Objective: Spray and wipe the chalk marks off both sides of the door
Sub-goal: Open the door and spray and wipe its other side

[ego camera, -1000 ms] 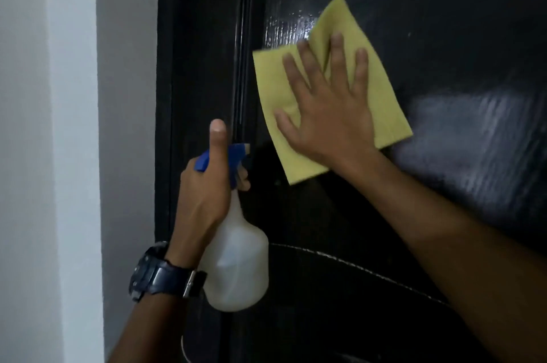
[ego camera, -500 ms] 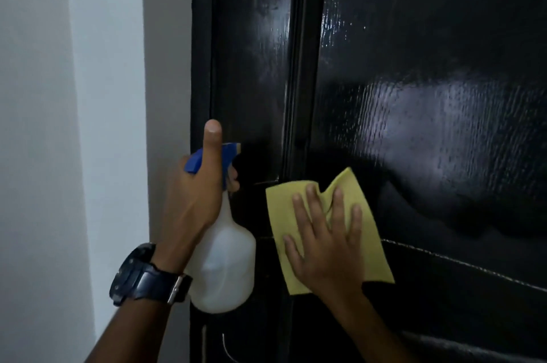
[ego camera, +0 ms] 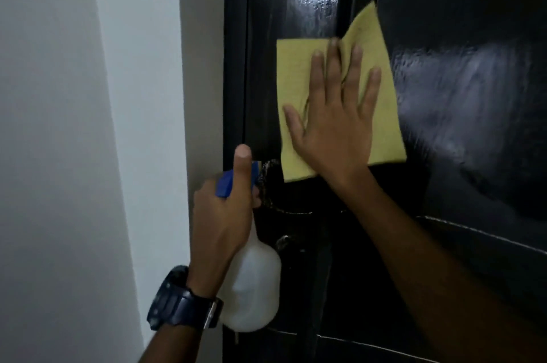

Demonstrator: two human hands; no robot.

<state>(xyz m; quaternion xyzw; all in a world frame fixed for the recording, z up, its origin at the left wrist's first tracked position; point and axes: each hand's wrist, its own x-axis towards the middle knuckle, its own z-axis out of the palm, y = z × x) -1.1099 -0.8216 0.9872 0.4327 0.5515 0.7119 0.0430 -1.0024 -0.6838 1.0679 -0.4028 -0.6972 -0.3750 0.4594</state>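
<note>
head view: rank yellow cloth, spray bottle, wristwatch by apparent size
1. yellow cloth, largest, though the right hand covers part of it.
2. spray bottle, partly hidden by the left hand.
3. wristwatch, smallest, even though nearest the camera.

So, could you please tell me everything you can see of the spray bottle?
The spray bottle has a rounded, translucent white plastic body and a blue trigger head. It is upright beside the door's left edge, its nozzle toward the door. The left hand grips its neck, thumb raised over the blue head. Nothing else touches it.
</note>
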